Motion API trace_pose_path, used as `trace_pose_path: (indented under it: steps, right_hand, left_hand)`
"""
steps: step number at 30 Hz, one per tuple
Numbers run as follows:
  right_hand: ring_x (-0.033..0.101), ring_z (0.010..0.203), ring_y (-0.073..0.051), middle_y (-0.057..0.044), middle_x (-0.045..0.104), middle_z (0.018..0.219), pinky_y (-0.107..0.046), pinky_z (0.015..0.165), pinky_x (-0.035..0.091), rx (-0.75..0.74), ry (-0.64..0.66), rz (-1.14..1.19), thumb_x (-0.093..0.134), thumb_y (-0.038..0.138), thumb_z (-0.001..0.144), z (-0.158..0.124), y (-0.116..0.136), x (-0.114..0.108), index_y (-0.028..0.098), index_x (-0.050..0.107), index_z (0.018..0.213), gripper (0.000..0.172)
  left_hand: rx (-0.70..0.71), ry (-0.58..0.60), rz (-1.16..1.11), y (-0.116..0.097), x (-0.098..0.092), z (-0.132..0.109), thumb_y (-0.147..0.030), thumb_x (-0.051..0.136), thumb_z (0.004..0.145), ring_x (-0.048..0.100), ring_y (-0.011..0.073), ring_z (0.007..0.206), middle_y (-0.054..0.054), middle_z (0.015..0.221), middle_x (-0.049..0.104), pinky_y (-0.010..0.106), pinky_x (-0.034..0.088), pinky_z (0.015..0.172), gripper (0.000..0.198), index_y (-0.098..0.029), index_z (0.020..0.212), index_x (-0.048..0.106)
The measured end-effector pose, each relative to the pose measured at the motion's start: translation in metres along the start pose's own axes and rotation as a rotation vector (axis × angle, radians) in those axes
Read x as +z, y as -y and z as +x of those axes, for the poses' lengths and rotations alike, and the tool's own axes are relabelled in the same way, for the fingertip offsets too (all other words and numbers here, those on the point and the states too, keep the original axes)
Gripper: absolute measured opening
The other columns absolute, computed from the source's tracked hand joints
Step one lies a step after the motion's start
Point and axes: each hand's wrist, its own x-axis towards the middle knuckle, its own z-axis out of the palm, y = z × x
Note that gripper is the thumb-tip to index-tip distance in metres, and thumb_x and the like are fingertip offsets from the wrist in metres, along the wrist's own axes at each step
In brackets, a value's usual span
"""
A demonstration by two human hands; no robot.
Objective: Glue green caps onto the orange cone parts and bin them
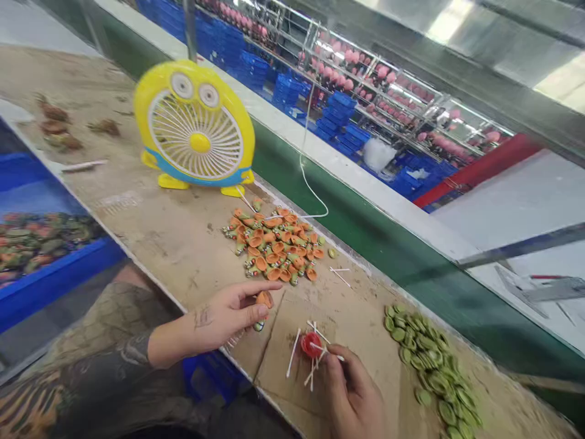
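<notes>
My left hand (231, 317) is closed around a small clay figure (264, 299), orange and hollow at the top with green and white below. In my right hand (350, 390), thumb and finger pinch a cotton swab (326, 350), whose far end reaches into a small cup of red paint (311, 345). Several more swabs lie around the cup, one of them a loose cotton swab (293, 353) on its left. Beyond my left hand sits a pile of similar orange and green figures (276, 244). Farther right lies a heap of flat green round pieces (432, 369).
A yellow fan (200, 142) with cartoon eyes stands on the cardboard-covered table (173, 231), its white cord trailing behind the figures. A blue crate (59, 265) of coloured pieces is at the left. A green ledge (365, 213) edges the far side, with racks of pink items beyond.
</notes>
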Motion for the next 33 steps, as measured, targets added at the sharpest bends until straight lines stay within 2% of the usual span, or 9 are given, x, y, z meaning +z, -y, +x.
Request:
trace_pose_path:
  steps: [4,7,12,16,19,22,27,30,33]
  right_hand:
    - [0.073,0.087,-0.022,-0.007,0.079,0.101,-0.028,0.078,0.055,-0.025,0.008,-0.003,0.057,0.051,0.097,-0.003,-0.006,0.000,0.023,0.076,0.100,0.034]
    - [0.073,0.091,-0.023,-0.007,0.078,0.102,-0.030,0.082,0.054,0.001,-0.041,-0.016,0.057,0.052,0.097,-0.006,-0.008,0.002,0.021,0.075,0.103,0.036]
    - [0.071,0.086,-0.024,-0.007,0.077,0.092,-0.031,0.081,0.051,0.083,-0.176,-0.015,0.060,0.059,0.094,-0.009,-0.004,0.004,0.020,0.074,0.098,0.041]
    - [0.068,0.069,-0.018,-0.004,0.072,0.075,-0.028,0.069,0.054,0.069,-0.289,0.239,0.067,0.052,0.093,-0.008,0.003,0.010,0.019,0.072,0.095,0.034]
    - [0.068,0.064,-0.016,-0.003,0.072,0.072,-0.025,0.063,0.055,-0.020,-0.183,0.404,0.072,0.043,0.093,-0.008,0.009,0.021,0.018,0.074,0.092,0.025]
    - [0.069,0.066,-0.016,-0.005,0.074,0.077,-0.023,0.062,0.055,-0.057,-0.101,0.448,0.072,0.037,0.094,-0.008,0.012,0.033,0.019,0.076,0.096,0.019]
    - [0.070,0.074,-0.016,-0.006,0.075,0.081,-0.025,0.072,0.057,-0.051,-0.039,0.394,0.067,0.039,0.097,-0.007,0.012,0.038,0.019,0.076,0.095,0.022]
    - [0.069,0.075,-0.017,-0.006,0.074,0.081,-0.026,0.071,0.056,-0.041,-0.009,0.337,0.065,0.043,0.097,-0.005,0.011,0.036,0.018,0.075,0.094,0.027]
    - [0.070,0.075,-0.018,-0.007,0.075,0.083,-0.026,0.071,0.057,-0.036,-0.036,0.316,0.065,0.044,0.097,-0.004,0.011,0.035,0.018,0.075,0.096,0.028]
  left_hand:
    - [0.008,0.078,-0.076,0.020,0.018,0.008,-0.037,0.087,0.076,0.060,0.0170,0.093,0.002,0.103,0.063,0.031,0.050,0.083,0.054,-0.019,0.121,0.062]
    - [0.041,0.155,-0.021,0.033,0.024,0.016,-0.024,0.084,0.074,0.063,0.0167,0.088,0.003,0.098,0.068,0.030,0.050,0.079,0.035,-0.017,0.102,0.064]
    - [0.218,0.135,0.219,0.049,0.019,0.024,-0.015,0.072,0.079,0.064,0.0169,0.084,0.004,0.095,0.071,0.029,0.051,0.077,0.023,-0.017,0.101,0.070]
    - [0.295,0.145,0.320,0.053,0.014,0.024,-0.010,0.067,0.080,0.069,0.0200,0.091,0.006,0.099,0.074,0.031,0.054,0.081,0.024,-0.017,0.103,0.072]
    - [0.344,0.150,0.372,0.050,0.014,0.023,-0.009,0.068,0.081,0.071,0.0210,0.093,0.007,0.101,0.076,0.031,0.055,0.083,0.023,-0.017,0.102,0.073]
    - [0.374,0.153,0.397,0.046,0.014,0.022,-0.007,0.070,0.080,0.072,0.0215,0.093,0.007,0.098,0.077,0.031,0.055,0.084,0.021,-0.016,0.099,0.074]
    - [0.412,0.156,0.425,0.045,0.014,0.022,-0.004,0.072,0.080,0.072,0.0204,0.095,0.006,0.099,0.079,0.029,0.055,0.087,0.024,-0.018,0.099,0.075]
    - [0.413,0.161,0.419,0.044,0.014,0.021,-0.004,0.072,0.080,0.072,0.0202,0.096,0.005,0.101,0.079,0.029,0.055,0.087,0.024,-0.018,0.100,0.075]
    - [0.403,0.165,0.433,0.043,0.013,0.020,-0.005,0.072,0.080,0.072,0.0200,0.095,0.005,0.101,0.079,0.029,0.055,0.087,0.025,-0.018,0.101,0.075]
